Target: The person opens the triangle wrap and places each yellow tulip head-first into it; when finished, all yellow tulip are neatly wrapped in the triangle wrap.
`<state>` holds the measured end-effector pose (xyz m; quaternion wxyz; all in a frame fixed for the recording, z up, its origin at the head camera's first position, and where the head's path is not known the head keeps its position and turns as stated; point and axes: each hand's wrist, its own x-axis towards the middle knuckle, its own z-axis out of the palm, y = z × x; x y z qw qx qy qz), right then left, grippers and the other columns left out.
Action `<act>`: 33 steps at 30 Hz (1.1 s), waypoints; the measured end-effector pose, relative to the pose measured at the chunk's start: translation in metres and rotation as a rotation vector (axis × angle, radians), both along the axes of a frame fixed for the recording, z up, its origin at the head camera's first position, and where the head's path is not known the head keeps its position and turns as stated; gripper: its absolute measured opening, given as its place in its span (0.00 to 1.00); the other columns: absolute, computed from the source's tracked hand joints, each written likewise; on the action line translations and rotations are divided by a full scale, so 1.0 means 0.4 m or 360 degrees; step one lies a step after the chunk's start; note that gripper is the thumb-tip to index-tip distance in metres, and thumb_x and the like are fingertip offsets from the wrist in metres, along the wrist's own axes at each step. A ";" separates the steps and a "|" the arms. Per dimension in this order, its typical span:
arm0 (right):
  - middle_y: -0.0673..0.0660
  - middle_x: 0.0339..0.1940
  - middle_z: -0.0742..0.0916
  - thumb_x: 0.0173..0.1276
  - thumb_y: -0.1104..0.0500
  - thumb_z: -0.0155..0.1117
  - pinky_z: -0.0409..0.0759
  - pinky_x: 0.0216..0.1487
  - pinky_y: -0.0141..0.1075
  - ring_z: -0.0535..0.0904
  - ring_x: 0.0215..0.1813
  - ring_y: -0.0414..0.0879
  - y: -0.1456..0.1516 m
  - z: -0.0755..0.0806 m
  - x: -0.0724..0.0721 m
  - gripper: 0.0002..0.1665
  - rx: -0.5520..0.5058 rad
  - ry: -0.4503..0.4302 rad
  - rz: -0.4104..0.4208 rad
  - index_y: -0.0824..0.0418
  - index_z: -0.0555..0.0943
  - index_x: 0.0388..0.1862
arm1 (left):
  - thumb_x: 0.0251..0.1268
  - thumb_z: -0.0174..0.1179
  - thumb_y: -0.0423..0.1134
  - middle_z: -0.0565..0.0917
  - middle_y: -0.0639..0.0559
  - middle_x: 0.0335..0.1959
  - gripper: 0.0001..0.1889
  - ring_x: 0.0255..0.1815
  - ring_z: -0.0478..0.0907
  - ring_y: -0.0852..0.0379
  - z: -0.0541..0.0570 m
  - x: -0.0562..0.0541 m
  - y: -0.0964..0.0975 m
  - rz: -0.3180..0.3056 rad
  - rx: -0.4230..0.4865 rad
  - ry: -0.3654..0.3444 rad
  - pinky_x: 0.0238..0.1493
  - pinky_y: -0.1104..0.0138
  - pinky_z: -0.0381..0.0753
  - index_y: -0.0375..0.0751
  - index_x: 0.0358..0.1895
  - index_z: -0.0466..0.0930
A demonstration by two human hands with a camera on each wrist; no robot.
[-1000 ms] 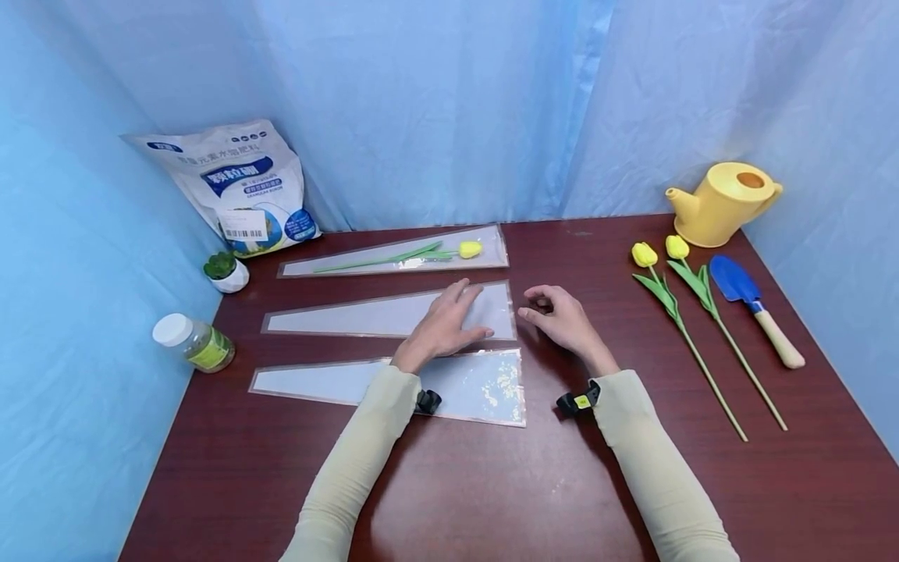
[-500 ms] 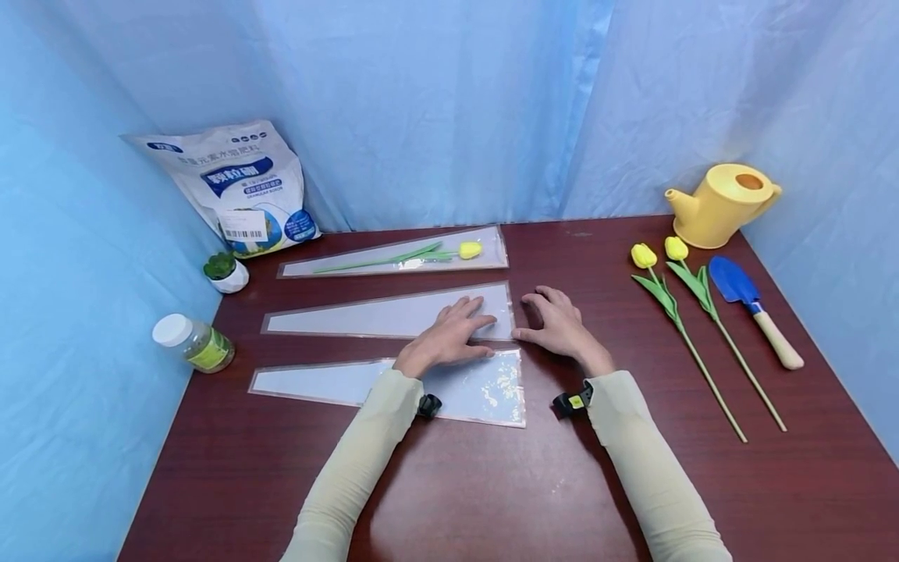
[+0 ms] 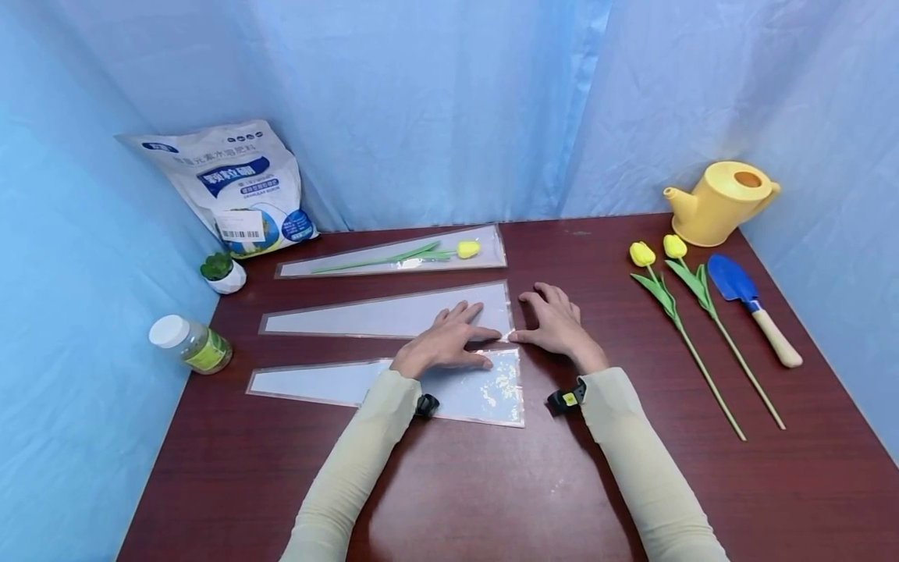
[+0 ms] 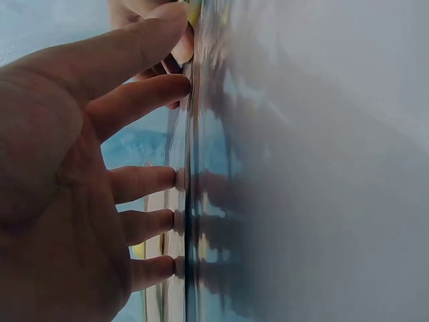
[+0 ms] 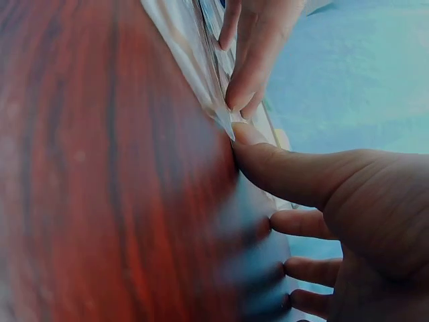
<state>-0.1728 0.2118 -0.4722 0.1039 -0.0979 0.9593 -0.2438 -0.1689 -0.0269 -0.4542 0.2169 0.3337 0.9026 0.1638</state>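
Note:
The middle tapered clear plastic sleeve with a white insert (image 3: 365,317) lies flat on the table, its wide end to the right. My left hand (image 3: 445,343) has its fingers spread, with fingertips on this sleeve near the wide end and the thumb over the front sleeve (image 3: 309,381). At the middle sleeve's near right corner is the thumb of my right hand (image 3: 558,326); its other fingers touch the table beyond the right edge. In the right wrist view the sleeve corner (image 5: 224,119) rises slightly at the right thumb (image 5: 285,171), close to a left fingertip.
The back sleeve (image 3: 337,265) holds a yellow tulip (image 3: 467,250). Two more tulips (image 3: 662,293), a blue trowel (image 3: 733,279) and a yellow watering can (image 3: 716,207) are at right. At left are a fertilizer bag (image 3: 235,187), a potted succulent (image 3: 223,273) and a jar (image 3: 193,343).
My left hand has lowered onto the middle sleeve and its index finger has swung toward the near right corner. The right hand has come left and nearer, its thumb reaching that corner.

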 end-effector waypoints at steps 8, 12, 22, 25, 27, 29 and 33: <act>0.68 0.80 0.60 0.61 0.42 0.74 0.54 0.71 0.69 0.50 0.80 0.68 -0.019 0.007 -0.002 0.43 0.0039 0.0012 -0.0080 0.59 0.70 0.69 | 0.67 0.61 0.59 0.47 0.43 0.84 0.30 0.85 0.38 0.40 -0.002 0.002 0.002 0.0024 -0.0010 -0.0025 0.82 0.41 0.42 0.62 0.72 0.70; 0.68 0.77 0.64 0.60 0.42 0.74 0.58 0.70 0.68 0.53 0.79 0.68 -0.026 0.007 0.001 0.33 0.0040 0.0058 -0.0131 0.60 0.77 0.56 | 0.66 0.62 0.59 0.46 0.43 0.84 0.30 0.85 0.37 0.40 -0.004 0.002 0.002 0.0026 -0.0001 -0.0028 0.82 0.41 0.42 0.62 0.72 0.70; 0.67 0.73 0.70 0.61 0.47 0.75 0.62 0.67 0.66 0.58 0.75 0.69 -0.036 0.003 0.007 0.17 -0.0170 0.0116 -0.0105 0.59 0.87 0.40 | 0.67 0.62 0.58 0.46 0.43 0.84 0.30 0.85 0.37 0.40 -0.006 0.000 0.001 0.0016 0.0002 -0.0021 0.82 0.41 0.42 0.62 0.71 0.70; 0.68 0.72 0.72 0.65 0.50 0.72 0.61 0.68 0.66 0.60 0.74 0.69 -0.035 0.007 0.007 0.18 -0.0278 0.0071 -0.0061 0.62 0.87 0.47 | 0.67 0.62 0.58 0.46 0.44 0.84 0.30 0.85 0.37 0.40 -0.006 -0.001 0.000 0.0015 0.0005 -0.0027 0.82 0.41 0.43 0.61 0.71 0.71; 0.68 0.70 0.73 0.70 0.51 0.67 0.62 0.70 0.65 0.63 0.73 0.68 -0.036 0.013 0.007 0.20 -0.0350 0.0039 -0.0041 0.64 0.85 0.53 | 0.67 0.62 0.58 0.47 0.43 0.84 0.30 0.85 0.37 0.40 -0.005 -0.002 0.001 0.0018 0.0016 -0.0035 0.82 0.40 0.42 0.61 0.71 0.71; 0.68 0.68 0.76 0.74 0.51 0.61 0.65 0.71 0.62 0.68 0.71 0.65 -0.040 0.020 0.006 0.23 -0.0429 -0.0022 -0.0045 0.65 0.82 0.59 | 0.67 0.62 0.57 0.48 0.43 0.84 0.30 0.85 0.38 0.40 -0.003 -0.003 0.002 0.0022 0.0024 -0.0040 0.82 0.40 0.43 0.61 0.71 0.71; 0.68 0.69 0.77 0.80 0.46 0.49 0.69 0.72 0.57 0.72 0.71 0.62 -0.051 0.031 0.007 0.31 -0.0558 -0.0199 -0.0107 0.65 0.74 0.69 | 0.65 0.64 0.58 0.50 0.42 0.83 0.30 0.85 0.40 0.38 0.003 -0.007 0.002 0.0041 0.0067 -0.0021 0.81 0.39 0.44 0.60 0.70 0.73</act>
